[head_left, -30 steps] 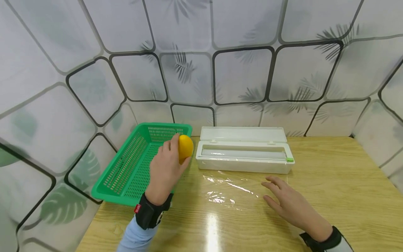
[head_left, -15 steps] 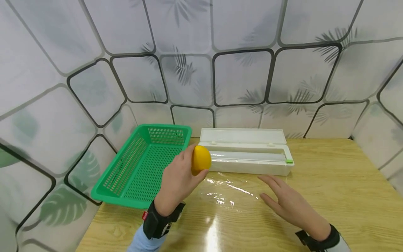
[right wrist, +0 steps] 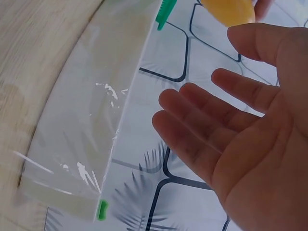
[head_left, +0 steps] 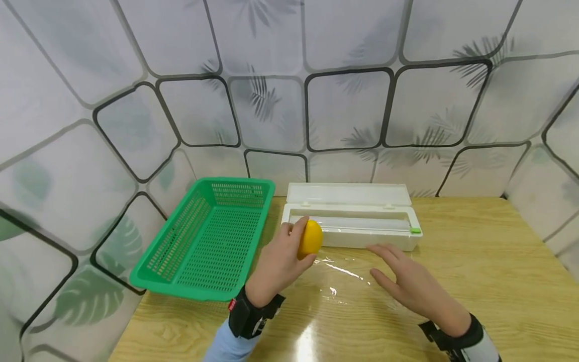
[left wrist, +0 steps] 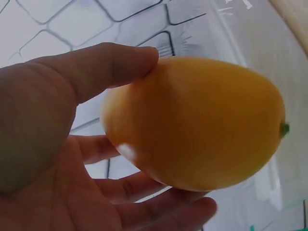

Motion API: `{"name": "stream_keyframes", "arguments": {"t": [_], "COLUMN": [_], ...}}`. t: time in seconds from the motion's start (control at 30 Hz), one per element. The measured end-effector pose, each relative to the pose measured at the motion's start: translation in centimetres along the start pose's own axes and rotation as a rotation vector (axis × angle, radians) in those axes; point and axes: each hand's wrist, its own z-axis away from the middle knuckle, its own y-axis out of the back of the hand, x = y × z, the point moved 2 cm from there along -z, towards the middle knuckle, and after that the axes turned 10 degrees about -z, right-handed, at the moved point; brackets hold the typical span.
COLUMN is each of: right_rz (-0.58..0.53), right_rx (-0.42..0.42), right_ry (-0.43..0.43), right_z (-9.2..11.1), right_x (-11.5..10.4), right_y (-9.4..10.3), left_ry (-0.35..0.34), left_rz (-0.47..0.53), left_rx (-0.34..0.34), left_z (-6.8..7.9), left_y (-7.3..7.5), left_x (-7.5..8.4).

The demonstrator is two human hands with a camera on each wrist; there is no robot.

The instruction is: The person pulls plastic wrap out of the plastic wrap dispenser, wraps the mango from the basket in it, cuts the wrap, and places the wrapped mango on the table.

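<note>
My left hand holds a smooth yellow mango between thumb and fingers, in front of the left part of the white cling film box. The mango fills the left wrist view, with a small green stem at its end. A clear sheet of cling film stretches over the table in front of the dispenser. Beside the film's right side, my right hand has its fingers extended and holds nothing. The white cling film box has its lid up, showing the roll and a green slider at its right end.
A green perforated plastic basket stands on the left of the wooden table. Behind the table rises a patterned wall, close to the raised box lid.
My left hand has carried the mango from the basket's right edge to the right and toward me, over the film's left part. My right hand has shifted slightly left.
</note>
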Motion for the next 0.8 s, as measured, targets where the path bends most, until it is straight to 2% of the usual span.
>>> {"name": "stream_keyframes", "arguments": {"t": [0.1,0.23,0.33,0.57,0.67,0.8], "right_rz": [0.001,0.009,0.015,0.024,0.027,0.022], "right_rx": [-0.022,-0.062,-0.093,-0.145,-0.161,-0.156], "right_ry": [-0.046,-0.105,-0.150,-0.231,-0.246,-0.241], "right_z": [0.2,0.4,0.4,0.7,0.9,0.8], "right_x": [0.2,0.3,0.4,0.8,1.0,1.0], "right_y": [0.2,0.3,0.3,0.2,-0.1,-0.2], "left_ry": [-0.076,-0.165,-0.216,-0.369,-0.419,-0.457], "left_rz": [-0.071,-0.095,-0.088,-0.152,-0.146,-0.173], "left_rx": [-0.004,-0.026,-0.081,-0.233,-0.272,-0.287], "left_z": [-0.6,-1.0,-1.2,-2.1,-2.5,-2.9], "left_y": [-1.2,-2.7,-3.8,-6.7,-7.5,-8.4], "left_x": [0.4,0.9,1.3,2.8,3.8,4.6]}}
